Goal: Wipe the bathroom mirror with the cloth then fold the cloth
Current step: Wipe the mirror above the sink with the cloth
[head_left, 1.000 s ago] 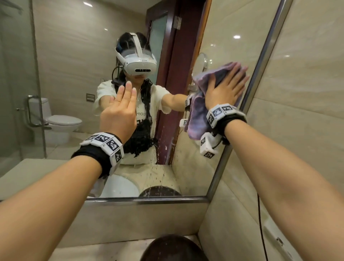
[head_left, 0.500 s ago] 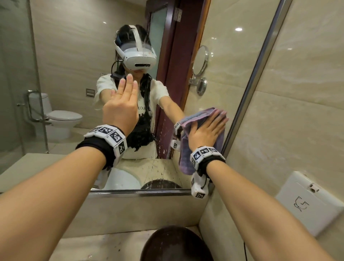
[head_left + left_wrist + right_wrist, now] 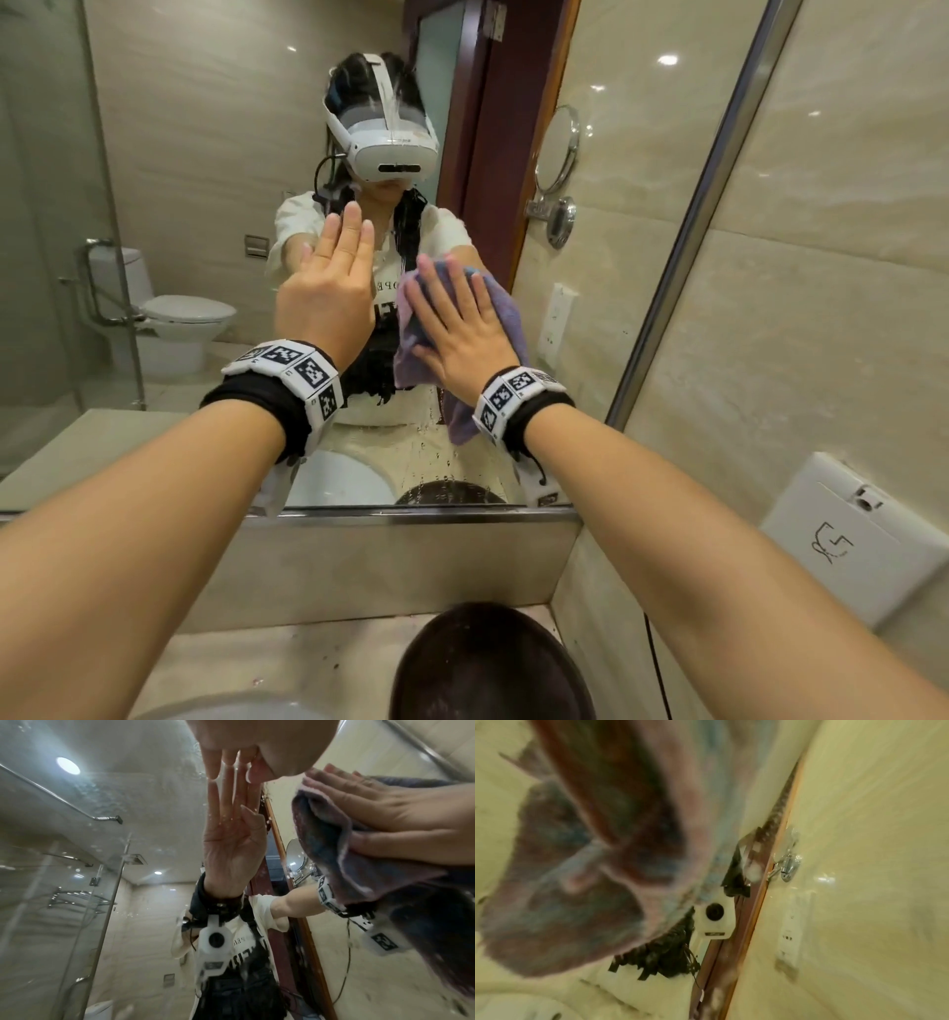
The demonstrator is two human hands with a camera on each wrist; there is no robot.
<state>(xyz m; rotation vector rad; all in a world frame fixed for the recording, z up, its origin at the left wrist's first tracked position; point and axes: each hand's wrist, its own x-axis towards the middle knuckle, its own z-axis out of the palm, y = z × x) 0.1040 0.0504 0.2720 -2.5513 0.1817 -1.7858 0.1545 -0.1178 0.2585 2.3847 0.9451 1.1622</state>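
A large wall mirror (image 3: 195, 154) fills the view ahead, wet with droplets low down. My right hand (image 3: 457, 329) lies flat, fingers spread, pressing a purple cloth (image 3: 508, 324) against the glass near the mirror's lower middle. The cloth (image 3: 334, 850) bunches under that hand and hangs below the wrist; in the right wrist view the cloth (image 3: 590, 852) is a blur filling the left half. My left hand (image 3: 328, 293) is flat on the glass just left of the cloth, fingers straight and together, holding nothing; its fingertips (image 3: 213, 772) meet their reflection.
The mirror's metal frame (image 3: 693, 216) runs up the right side against a tiled wall. A white wall box (image 3: 852, 539) sits lower right. A dark round basin (image 3: 488, 668) lies on the counter below. The reflection shows a toilet, a glass shower screen and a round shaving mirror.
My right hand has swept the cloth down from the mirror's upper right edge and then left, ending next to the left hand. The left hand has stayed flat on the glass.
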